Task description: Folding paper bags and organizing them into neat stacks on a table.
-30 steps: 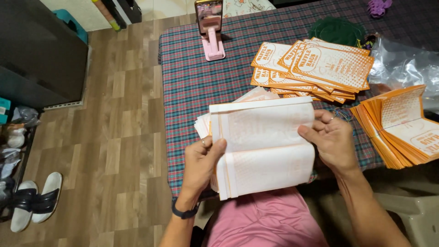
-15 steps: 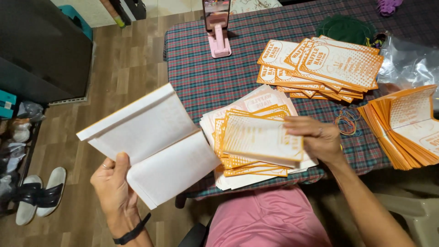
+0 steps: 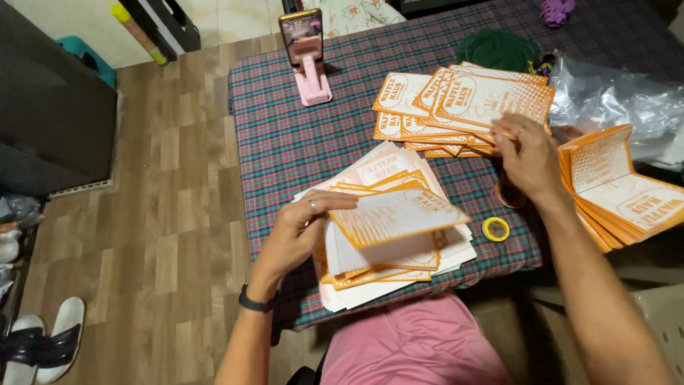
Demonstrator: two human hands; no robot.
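Moved since half a second ago: left hand [image 3: 303, 228] back from the floor side, white sheet gone, now pinching the lifted top orange paper bag [image 3: 395, 214] on the near stack [image 3: 385, 260]. Right hand [image 3: 527, 153] shifted to the far pile of bags [image 3: 463, 107], fingers closed on its edge. Yellow tape roll [image 3: 496, 228] beside, on the plaid tablecloth [image 3: 285, 142]. Pink phone stand [image 3: 310, 71] at the far edge.
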